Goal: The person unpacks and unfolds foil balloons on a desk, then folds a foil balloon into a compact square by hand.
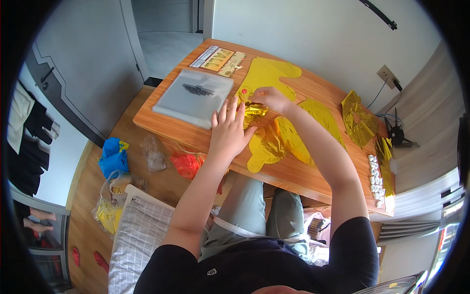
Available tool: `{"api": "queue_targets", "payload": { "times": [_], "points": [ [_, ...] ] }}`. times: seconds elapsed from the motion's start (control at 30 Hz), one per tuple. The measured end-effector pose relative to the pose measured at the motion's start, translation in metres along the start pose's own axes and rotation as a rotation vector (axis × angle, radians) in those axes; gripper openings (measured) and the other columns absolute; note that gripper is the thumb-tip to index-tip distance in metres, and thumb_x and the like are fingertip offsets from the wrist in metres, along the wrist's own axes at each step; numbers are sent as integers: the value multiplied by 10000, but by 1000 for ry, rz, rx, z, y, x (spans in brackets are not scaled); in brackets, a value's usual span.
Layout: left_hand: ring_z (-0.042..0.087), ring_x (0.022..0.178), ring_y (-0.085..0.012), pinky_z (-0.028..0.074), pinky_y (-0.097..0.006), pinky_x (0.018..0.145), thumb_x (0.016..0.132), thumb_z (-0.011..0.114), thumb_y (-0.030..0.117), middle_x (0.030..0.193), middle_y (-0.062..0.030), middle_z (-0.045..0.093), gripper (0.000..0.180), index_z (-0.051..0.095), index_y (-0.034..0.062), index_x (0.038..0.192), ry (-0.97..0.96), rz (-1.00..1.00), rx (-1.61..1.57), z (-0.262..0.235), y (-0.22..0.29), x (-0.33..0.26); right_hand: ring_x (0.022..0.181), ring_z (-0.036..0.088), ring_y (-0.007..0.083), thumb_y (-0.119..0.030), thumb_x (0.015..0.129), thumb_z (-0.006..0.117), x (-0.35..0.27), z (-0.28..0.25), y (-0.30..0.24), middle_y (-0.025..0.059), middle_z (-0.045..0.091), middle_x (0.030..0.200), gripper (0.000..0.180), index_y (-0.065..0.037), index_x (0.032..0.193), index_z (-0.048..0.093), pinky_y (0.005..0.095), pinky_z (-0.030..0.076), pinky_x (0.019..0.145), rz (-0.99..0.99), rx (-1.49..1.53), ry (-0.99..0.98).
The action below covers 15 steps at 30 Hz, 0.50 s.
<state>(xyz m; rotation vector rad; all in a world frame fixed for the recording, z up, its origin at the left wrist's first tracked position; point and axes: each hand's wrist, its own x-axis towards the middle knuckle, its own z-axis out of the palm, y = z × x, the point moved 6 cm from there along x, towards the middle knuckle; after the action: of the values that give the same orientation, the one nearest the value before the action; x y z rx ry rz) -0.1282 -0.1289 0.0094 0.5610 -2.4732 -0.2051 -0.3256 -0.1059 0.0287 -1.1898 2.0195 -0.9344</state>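
Reference: I am taking all places from the flat, clear plastic stack with dark print [183, 105], which is lying on the brown wood-grain table [147, 117].
Left hand: My left hand [229, 131] is lying palm down at the stack's right edge, fingers spreading apart, gripping nothing that is showing.
Right hand: My right hand [270, 99] is bending its fingers at the foil, right of the stack; I am not able to tell whether the fingertips are closing on it.
Foil in work: The crumpled, shiny gold foil piece [255, 111] is lying just right of the stack, between my hands.
Flat foil: A curved yellow-gold foil sheet [269, 71] is lying beyond and right of the stack; a broad yellow-gold foil sheet [320, 120] is lying farther right.
Loose foil: A wrinkled dark-gold foil piece [359, 120] is lying well right of the stack.
Done: Two sheets are lying largely flat; I am judging the work as partway.
Left: The foil in work is not yet lying flat, and the wrinkled piece is seemingly waiting.
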Motion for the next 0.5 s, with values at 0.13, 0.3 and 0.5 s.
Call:
{"api": "queue_targets", "payload": {
  "times": [0.13,0.3,0.5],
  "points": [
    [304,1512,-331,222,-588,1205,923,690,459,1618,-149,366,738,462,64,1503,-16,9,-2,-2,5,1,773,592,119,-290,939,738,13,-15,17,22,646,841,237,-56,965,719,304,476,674,46,229,30],
    [372,1479,-312,188,-584,1227,944,669,417,1559,-141,456,659,485,76,1477,-46,23,-23,0,1,-2,858,669,163,-202,1013,639,32,-24,33,38,660,969,176,-44,1088,627,336,560,735,98,630,155],
    [496,1379,-293,190,-580,1221,949,659,419,1434,-124,577,559,561,82,1384,-67,-10,-133,-3,1,0,1050,698,317,-130,1051,528,73,-119,93,140,674,1144,185,-23,1169,620,448,590,939,356,1136,334]
  ]
}}
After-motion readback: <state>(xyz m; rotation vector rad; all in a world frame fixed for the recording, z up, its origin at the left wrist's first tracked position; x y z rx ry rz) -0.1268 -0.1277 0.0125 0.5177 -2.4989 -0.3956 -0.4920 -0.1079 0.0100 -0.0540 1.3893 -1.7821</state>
